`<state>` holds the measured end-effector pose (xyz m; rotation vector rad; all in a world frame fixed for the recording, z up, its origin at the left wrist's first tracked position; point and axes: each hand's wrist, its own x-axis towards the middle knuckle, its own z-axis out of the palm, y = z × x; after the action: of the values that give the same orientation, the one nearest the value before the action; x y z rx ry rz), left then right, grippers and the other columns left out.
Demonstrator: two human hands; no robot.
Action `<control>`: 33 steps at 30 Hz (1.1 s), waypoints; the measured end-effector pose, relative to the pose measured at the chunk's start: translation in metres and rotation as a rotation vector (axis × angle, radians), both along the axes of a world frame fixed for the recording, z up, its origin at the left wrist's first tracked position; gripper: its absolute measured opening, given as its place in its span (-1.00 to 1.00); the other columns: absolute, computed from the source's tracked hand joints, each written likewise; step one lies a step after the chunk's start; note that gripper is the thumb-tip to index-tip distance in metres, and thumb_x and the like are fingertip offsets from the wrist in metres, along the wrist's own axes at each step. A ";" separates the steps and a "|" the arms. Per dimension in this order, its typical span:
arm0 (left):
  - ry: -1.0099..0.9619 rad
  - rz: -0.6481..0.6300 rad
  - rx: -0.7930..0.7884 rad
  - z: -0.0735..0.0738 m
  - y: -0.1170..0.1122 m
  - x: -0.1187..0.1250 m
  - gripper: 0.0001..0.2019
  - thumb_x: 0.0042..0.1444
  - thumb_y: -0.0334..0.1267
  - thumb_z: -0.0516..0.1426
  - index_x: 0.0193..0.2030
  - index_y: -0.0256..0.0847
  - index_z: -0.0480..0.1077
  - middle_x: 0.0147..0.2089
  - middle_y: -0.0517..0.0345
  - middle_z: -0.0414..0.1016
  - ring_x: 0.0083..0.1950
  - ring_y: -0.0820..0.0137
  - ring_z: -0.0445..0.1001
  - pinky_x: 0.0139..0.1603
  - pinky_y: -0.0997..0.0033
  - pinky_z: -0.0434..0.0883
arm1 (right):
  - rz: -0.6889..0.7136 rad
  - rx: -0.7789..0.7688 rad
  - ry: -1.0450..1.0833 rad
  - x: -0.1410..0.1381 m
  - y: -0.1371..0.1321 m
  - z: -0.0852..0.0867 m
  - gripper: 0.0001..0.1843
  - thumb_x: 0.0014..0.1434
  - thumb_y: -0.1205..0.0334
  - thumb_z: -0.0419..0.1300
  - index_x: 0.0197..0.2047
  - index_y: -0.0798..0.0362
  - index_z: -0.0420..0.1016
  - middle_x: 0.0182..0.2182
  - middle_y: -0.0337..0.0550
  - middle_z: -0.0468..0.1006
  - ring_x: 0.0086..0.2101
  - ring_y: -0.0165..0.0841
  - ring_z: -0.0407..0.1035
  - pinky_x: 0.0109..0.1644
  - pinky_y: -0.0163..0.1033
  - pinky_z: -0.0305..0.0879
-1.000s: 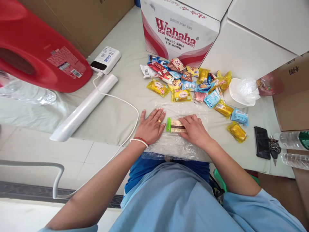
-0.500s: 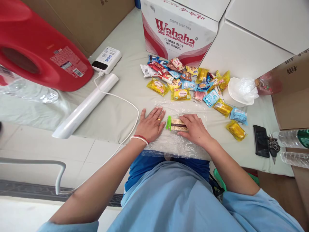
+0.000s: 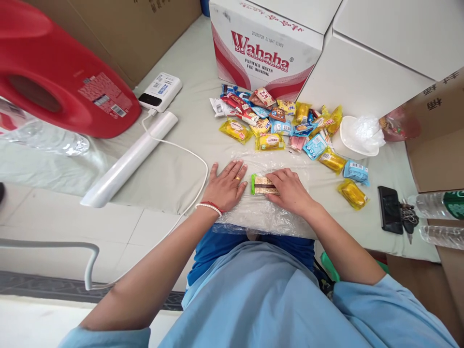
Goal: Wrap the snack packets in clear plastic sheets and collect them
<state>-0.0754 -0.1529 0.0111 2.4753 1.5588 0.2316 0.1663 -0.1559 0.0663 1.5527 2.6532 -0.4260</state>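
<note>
My left hand (image 3: 226, 186) lies flat with fingers spread on a sheet of clear plastic wrap (image 3: 261, 217) laid at the table's near edge. Just to its right, my right hand (image 3: 290, 191) has its fingers pressed down on a green-ended wafer snack pack (image 3: 259, 184) that rests on the wrap. A pile of small wrapped snacks (image 3: 279, 123) lies beyond both hands.
A Wahaha water carton (image 3: 266, 46) stands behind the snacks. A roll of wrap (image 3: 128, 159), a power bank (image 3: 160, 92) with white cable and a red jug (image 3: 61, 82) are at left. A white bowl (image 3: 357, 140), phone (image 3: 389, 209), keys and bottles are at right.
My right hand has slid slightly left over the wafer pack, covering more of it. My left hand has stayed flat in place.
</note>
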 end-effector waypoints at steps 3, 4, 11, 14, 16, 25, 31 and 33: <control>-0.028 -0.003 -0.031 0.001 0.003 -0.004 -0.41 0.50 -0.03 -0.22 0.59 -0.10 0.05 0.64 -0.05 0.00 0.64 0.13 0.04 0.59 -0.36 -0.21 | -0.007 -0.001 0.009 0.003 0.000 -0.003 -0.37 0.31 0.09 0.31 0.37 0.10 0.39 0.23 0.13 0.49 0.19 0.02 0.25 0.24 0.11 0.22; -0.055 -0.001 -0.051 0.002 0.005 -0.007 -0.40 0.50 -0.02 -0.22 0.59 -0.10 0.04 0.65 -0.06 -0.03 0.64 0.13 0.04 0.59 -0.35 -0.18 | -0.006 0.002 0.020 0.004 0.000 -0.003 -0.36 0.31 0.07 0.31 0.38 0.09 0.38 0.24 0.13 0.48 0.20 0.03 0.25 0.26 0.12 0.21; -0.318 0.075 0.043 0.026 -0.013 -0.040 -0.36 0.47 0.11 -0.12 0.59 -0.04 0.02 0.63 -0.06 0.07 0.67 0.12 -0.08 0.61 -0.18 -0.06 | -0.047 0.092 0.305 0.043 -0.027 0.005 -0.38 0.40 -0.10 0.19 0.41 -0.02 0.36 0.29 0.14 0.41 0.27 0.01 0.27 0.34 0.18 0.26; -0.370 -0.139 0.102 0.030 -0.050 -0.052 -0.24 0.37 0.19 0.07 0.58 -0.05 -0.01 0.56 -0.16 0.20 0.63 0.11 0.05 0.61 -0.13 0.04 | -0.068 0.059 0.396 0.068 -0.063 0.008 -0.52 0.40 -0.04 0.20 0.32 -0.11 0.45 0.14 0.09 0.52 0.17 -0.02 0.38 0.23 0.16 0.41; -0.373 -0.300 0.100 0.021 -0.075 -0.060 -0.26 0.29 0.20 0.19 0.49 -0.06 0.14 0.53 -0.21 0.26 0.62 0.06 0.09 0.61 -0.17 0.06 | -0.040 0.001 0.421 0.081 -0.089 0.003 -0.48 0.35 -0.02 0.28 0.32 -0.12 0.44 0.15 0.09 0.52 0.16 -0.02 0.40 0.21 0.17 0.45; -0.479 -0.148 -0.079 0.003 -0.081 -0.071 -0.82 0.42 -0.27 0.07 -0.06 -0.09 0.52 0.21 -0.01 0.63 0.33 0.27 0.53 0.40 0.05 0.45 | -0.182 -0.042 0.511 0.095 -0.115 -0.019 -0.76 0.46 0.12 0.12 -0.07 -0.13 0.64 0.00 0.01 0.63 0.01 -0.11 0.51 0.08 0.12 0.54; -0.647 0.100 -0.048 0.024 -0.035 -0.052 -0.81 0.40 -0.13 0.09 -0.13 -0.11 0.50 0.04 0.03 0.68 0.26 0.22 0.56 0.35 0.05 0.48 | -0.287 -0.139 0.570 0.101 -0.064 0.011 -0.69 0.44 -0.05 0.11 -0.17 -0.08 0.60 -0.27 -0.11 0.64 -0.23 -0.22 0.53 -0.07 -0.09 0.49; -0.641 0.191 -0.007 0.021 -0.016 -0.044 -0.80 0.36 -0.09 0.11 -0.18 -0.10 0.50 -0.02 0.06 0.69 0.26 0.18 0.55 0.36 0.01 0.45 | -0.373 -0.140 0.585 0.104 -0.042 0.013 -0.67 0.39 -0.09 0.15 -0.18 -0.04 0.60 -0.30 -0.14 0.63 -0.28 -0.27 0.50 -0.13 -0.16 0.44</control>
<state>-0.1192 -0.1685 0.0321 1.9447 1.4783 0.9371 0.2703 -0.1981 0.0789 2.1445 2.5921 -1.2255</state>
